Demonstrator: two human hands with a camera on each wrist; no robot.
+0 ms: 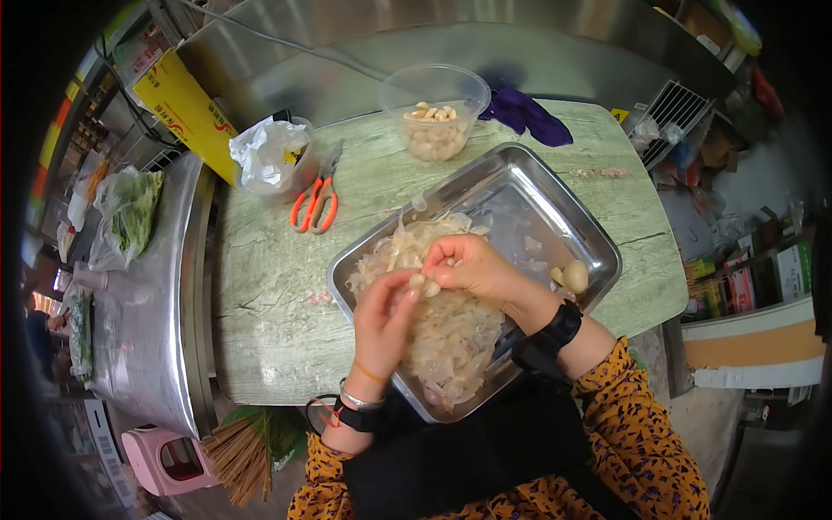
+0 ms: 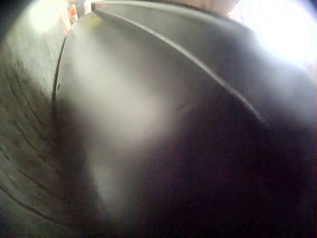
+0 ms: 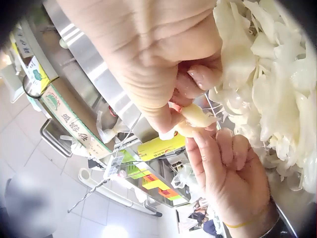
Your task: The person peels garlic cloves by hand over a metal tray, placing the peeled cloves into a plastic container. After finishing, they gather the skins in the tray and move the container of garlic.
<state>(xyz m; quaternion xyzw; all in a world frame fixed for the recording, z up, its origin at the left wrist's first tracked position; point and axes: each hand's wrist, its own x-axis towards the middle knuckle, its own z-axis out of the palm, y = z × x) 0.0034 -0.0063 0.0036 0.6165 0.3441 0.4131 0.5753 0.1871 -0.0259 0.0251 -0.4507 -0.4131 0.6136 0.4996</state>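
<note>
Over a steel tray point(image 1: 568, 208), both hands meet at garlic cloves point(image 1: 431, 288). My left hand point(image 1: 381, 325) pinches a pale clove between thumb and fingertips. From the other side my right hand point(image 1: 477, 270) pinches at the same garlic, its other fingers curled in. The right wrist view shows the garlic clove point(image 3: 197, 117) close up, fingertips of both hands on it. Papery garlic skins point(image 1: 446, 347) heap up in the tray beneath the hands. A whole garlic bulb point(image 1: 575, 276) lies at the tray's right side. The left wrist view is dark and blurred, without the hand.
A clear tub point(image 1: 436, 104) of peeled cloves stands behind the tray, beside a purple cloth point(image 1: 529, 117). Orange-handled scissors point(image 1: 317, 199) lie left on the green table point(image 1: 269, 321), near a tub holding a white plastic bag point(image 1: 270, 152). A steel counter point(image 1: 147, 303) adjoins at left.
</note>
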